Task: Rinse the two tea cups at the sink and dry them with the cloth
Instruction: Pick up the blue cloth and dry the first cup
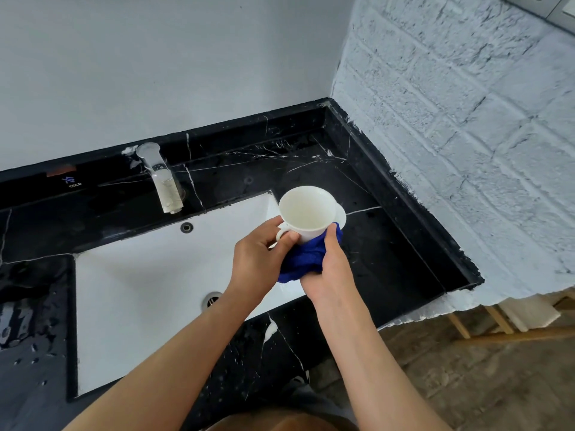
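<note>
A: Entry, largest items first. A black marbled counter [389, 250] is seen, set into a corner between a plain wall and a white brick wall [466, 135]. A white sink [140, 290] is sunk into it, with a tap [161, 178] mounted behind the basin.

B: Droplets are noted on the counter at the left. Hands?

A: The left hand [258, 259] is recorded over the sink's right edge; its grip is closed on the handle of a white cup [306, 211], thumb pressed beside the handle. The cup is held tilted, mouth toward the camera, above the sink's right rim.

B: And the right hand [329, 269]?

A: Its grip is closed around a bunched blue cloth [306, 258], which is pressed against the cup's underside. A second white piece [341, 216] is partly visible behind the cup; what it is cannot be told.
</note>
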